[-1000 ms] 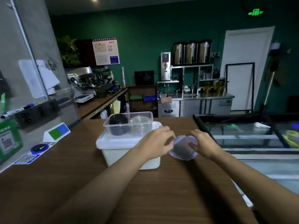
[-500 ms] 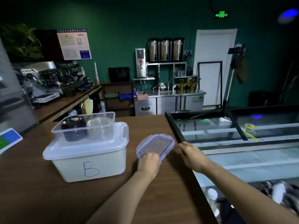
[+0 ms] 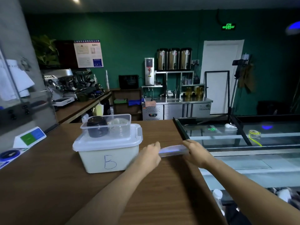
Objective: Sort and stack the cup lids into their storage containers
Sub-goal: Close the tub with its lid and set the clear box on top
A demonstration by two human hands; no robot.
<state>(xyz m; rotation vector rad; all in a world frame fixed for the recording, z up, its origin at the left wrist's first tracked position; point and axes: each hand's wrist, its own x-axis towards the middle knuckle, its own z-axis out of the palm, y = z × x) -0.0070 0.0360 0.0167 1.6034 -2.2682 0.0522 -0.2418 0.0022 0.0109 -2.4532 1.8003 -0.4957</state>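
A clear container lid with a bluish rim (image 3: 172, 150) is held flat just above the wooden counter (image 3: 48, 172), seen edge-on. My left hand (image 3: 150, 157) grips its left end and my right hand (image 3: 194, 152) grips its right end. To the left stands a white storage box marked "B" (image 3: 108, 157) with its lid on. On top of that box sits a small clear open container (image 3: 106, 127) holding a stack of black cup lids (image 3: 97, 128) on the left and a stack of clear cup lids (image 3: 117, 127) on the right.
A glass display case (image 3: 243, 140) runs along the counter's right edge, its black frame close behind my right hand. A blue-green sign stand (image 3: 30, 137) and stickers lie at the counter's left. A coffee machine (image 3: 65, 85) and steel cabinets stand farther back.
My left hand held the container lid alone and tilted up; now both hands hold it by its ends, lowered flat. The view has swung back slightly to the left.
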